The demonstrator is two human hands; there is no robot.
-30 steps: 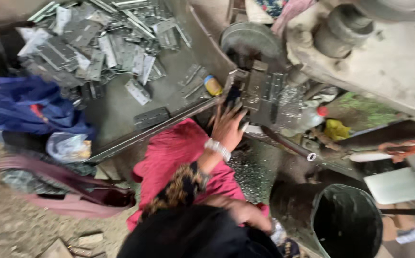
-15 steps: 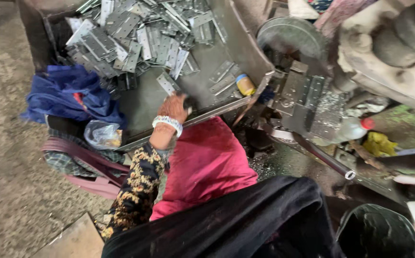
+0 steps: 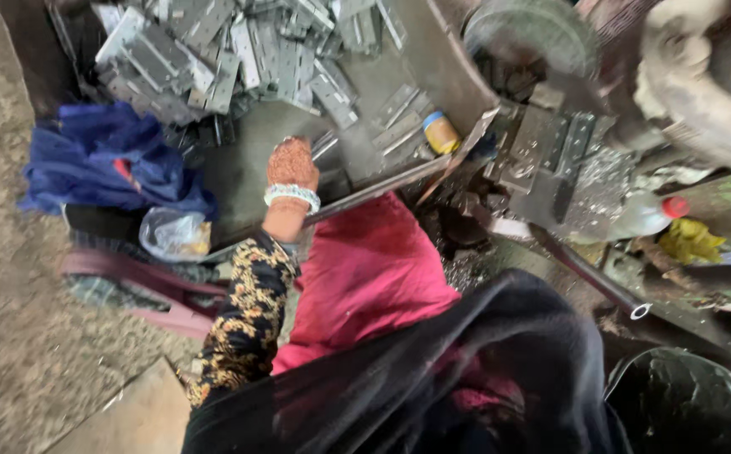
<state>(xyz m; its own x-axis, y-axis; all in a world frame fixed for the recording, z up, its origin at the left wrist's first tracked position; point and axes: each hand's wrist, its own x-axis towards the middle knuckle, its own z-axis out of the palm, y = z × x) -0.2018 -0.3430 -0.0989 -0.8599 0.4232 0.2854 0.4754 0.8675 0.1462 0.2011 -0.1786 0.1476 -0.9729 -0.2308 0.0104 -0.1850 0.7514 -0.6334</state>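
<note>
At the far left, a crumpled blue cloth is lying at the edge of the grey metal tray table, with a clear plastic bag sitting just below it. Above them, a big heap of flat grey perforated metal plates is filling the tray's upper part, so judging by that pile, most of the stock is waiting to be handled and little of the work looks done. The left hand, wearing a pale beaded bracelet, is reaching onto the bare patch of tray below the heap; its fingers are curling down out of sight, so I cannot tell whether they are grasping a plate or closing on nothing. Loose plates are lying just beside it to the right, near a small yellow jar with a blue lid. The tray's raised front lip is running close under the wrist, leaving open room only on that bare patch. Further right, a grimy press machine is crowding the space, with a clear plastic bottle with a red cap beyond it. The right hand is not showing.
</note>
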